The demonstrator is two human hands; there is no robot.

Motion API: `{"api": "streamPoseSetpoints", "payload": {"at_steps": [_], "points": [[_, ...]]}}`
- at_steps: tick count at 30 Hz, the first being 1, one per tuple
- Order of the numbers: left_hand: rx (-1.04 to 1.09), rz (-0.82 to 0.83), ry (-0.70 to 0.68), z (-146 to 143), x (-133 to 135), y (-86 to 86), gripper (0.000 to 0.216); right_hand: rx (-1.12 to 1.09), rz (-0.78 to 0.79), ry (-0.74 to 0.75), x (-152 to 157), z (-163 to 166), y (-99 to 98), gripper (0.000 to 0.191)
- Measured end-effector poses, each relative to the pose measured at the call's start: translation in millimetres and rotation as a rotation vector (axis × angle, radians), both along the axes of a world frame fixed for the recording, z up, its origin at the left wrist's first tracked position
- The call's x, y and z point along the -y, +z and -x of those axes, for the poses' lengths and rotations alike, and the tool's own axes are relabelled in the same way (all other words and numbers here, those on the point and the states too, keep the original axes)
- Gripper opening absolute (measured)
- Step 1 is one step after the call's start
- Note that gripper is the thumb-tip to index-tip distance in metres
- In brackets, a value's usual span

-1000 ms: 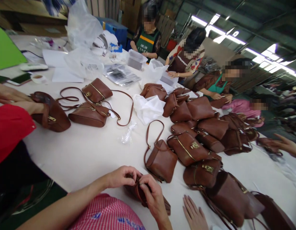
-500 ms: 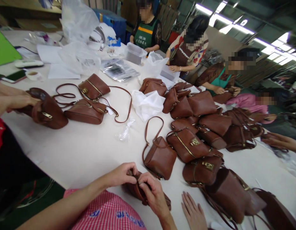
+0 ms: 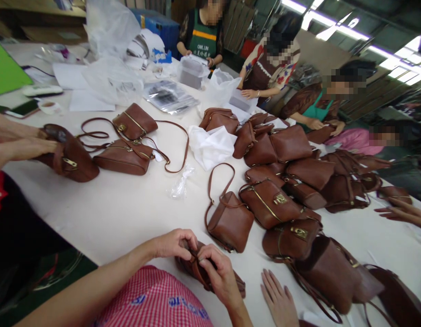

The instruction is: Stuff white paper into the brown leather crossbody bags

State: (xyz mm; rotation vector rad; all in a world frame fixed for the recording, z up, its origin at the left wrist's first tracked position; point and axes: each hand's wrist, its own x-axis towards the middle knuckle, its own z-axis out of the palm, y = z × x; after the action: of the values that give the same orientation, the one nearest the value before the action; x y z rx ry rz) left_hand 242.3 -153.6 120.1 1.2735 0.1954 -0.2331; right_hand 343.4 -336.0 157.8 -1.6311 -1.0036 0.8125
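Close to my body, a small brown leather handbag (image 3: 238, 284) lies at the table's front edge. My left hand (image 3: 178, 244) pinches its upper edge with thumb and fingers. Right beside it, my right hand (image 3: 218, 269) is closed on the same edge, the two thumbs almost meeting. What exactly lies between the fingertips is hidden. Just beyond my hands rests a brown shoulder bag (image 3: 231, 221) with its strap looped on the table. Another person's hand (image 3: 278, 297) lies flat to the right of my right hand.
Brown handbags (image 3: 309, 172) are heaped along the right. At left, a person's hands reach into an upright bag (image 3: 77, 156), near two strapped bags (image 3: 123, 156). White wrapping (image 3: 212, 147) and clear plastic sleeves (image 3: 171, 96) lie farther back. Several co-workers line the far side.
My hands stay on the handbag with hardly any shift. The far co-worker in the green apron now holds a pale, flat object. At the far right, a person's hand has moved off a bag.
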Motion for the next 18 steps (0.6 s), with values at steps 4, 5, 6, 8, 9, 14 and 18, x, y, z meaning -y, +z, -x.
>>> {"api": "streamPoseSetpoints", "payload": {"at_steps": [4,5,6,8,9,14,18], "points": [[-0.062,-0.268,0.148,-8.3,25.5,5.8,0.018,-0.002,-0.007,-0.001,-2.0,-0.4,0.6,0.014],[-0.081,-0.298,0.187,-10.5,31.3,7.0,0.019,-0.001,-0.009,0.001,-2.4,-0.9,0.9,0.014],[-0.098,-0.321,0.215,-12.5,35.1,8.2,0.019,-0.001,-0.010,0.002,-2.7,-1.6,1.3,0.015],[-0.122,-0.323,0.223,-14.0,34.5,10.4,0.018,-0.002,-0.009,-0.001,-2.7,-3.5,2.2,0.015],[-0.127,-0.307,0.198,-13.1,29.7,11.3,0.018,-0.002,-0.008,-0.004,-2.4,-4.6,2.6,0.015],[-0.122,0.187,-0.008,6.1,-12.5,5.3,0.037,0.000,-0.009,-0.041,-0.1,-9.4,2.5,0.015],[-0.069,0.239,0.069,16.6,-23.1,-15.1,0.032,0.003,0.008,-0.034,-0.8,-9.3,1.3,0.017]]}}
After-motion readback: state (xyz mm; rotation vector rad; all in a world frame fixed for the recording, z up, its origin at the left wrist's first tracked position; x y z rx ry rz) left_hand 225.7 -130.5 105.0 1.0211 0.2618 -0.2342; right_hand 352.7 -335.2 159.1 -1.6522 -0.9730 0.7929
